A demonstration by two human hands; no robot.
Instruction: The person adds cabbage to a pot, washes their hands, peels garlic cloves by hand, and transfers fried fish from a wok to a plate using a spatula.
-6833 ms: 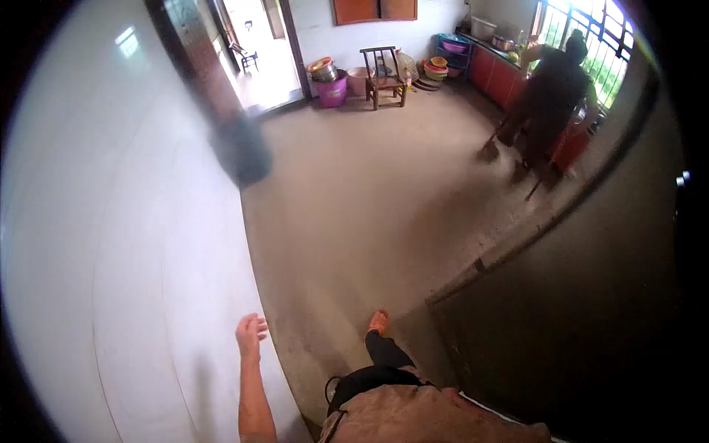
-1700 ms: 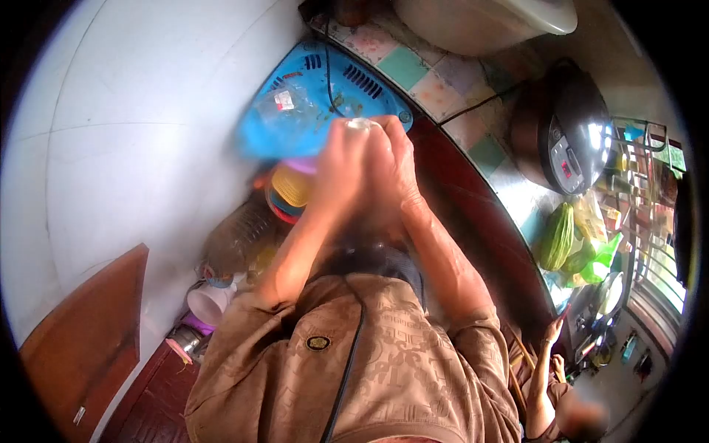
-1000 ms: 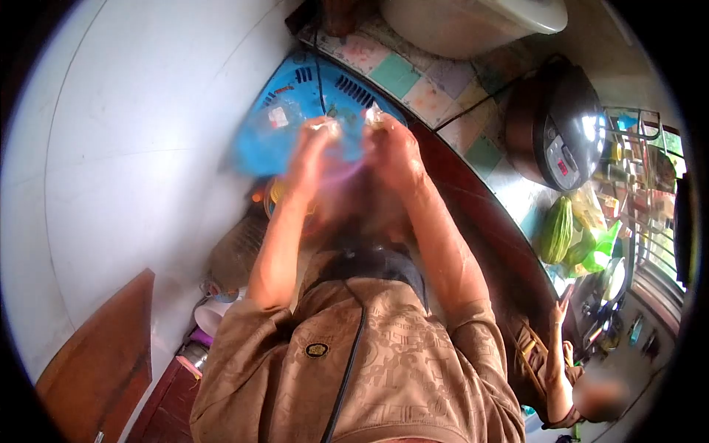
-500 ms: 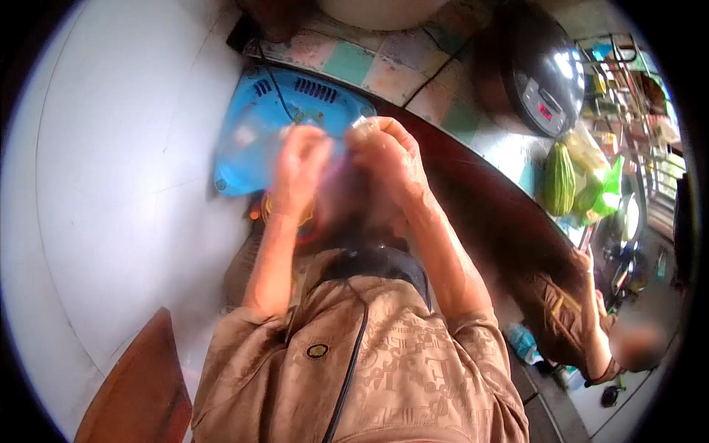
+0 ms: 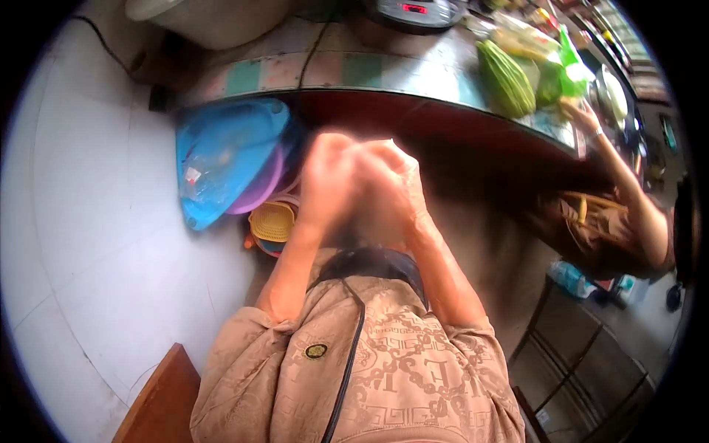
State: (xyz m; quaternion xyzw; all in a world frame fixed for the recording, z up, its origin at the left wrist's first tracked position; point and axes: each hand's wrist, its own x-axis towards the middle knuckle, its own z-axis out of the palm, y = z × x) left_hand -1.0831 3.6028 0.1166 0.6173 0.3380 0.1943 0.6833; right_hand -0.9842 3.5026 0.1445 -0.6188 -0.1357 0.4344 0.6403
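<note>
My left hand [image 5: 330, 173] and my right hand [image 5: 391, 171] are raised together in front of my chest, their fingers curled and touching. Both are blurred. A small pale bit shows at the fingertips of my right hand, too small to name. What my left hand holds, if anything, is hidden. Left of my hands is a blue plastic rack [image 5: 229, 140] with a clear plastic bag [image 5: 210, 177] on it. Below the rack are a purple basin [image 5: 260, 184] and a yellow basket [image 5: 272, 221].
A tiled counter [image 5: 317, 65] runs across the top, bearing a cooker [image 5: 417, 13], a white tub [image 5: 214, 22] and a green ridged gourd [image 5: 506, 77]. At the right, a co-worker's arm [image 5: 628, 177] reaches to the counter. A black metal frame [image 5: 569, 369] stands lower right.
The view has turned to the right, so the rack now lies left of my hands. My hands, apart half a second ago, have come together. The co-worker's hand is nearer the green bag.
</note>
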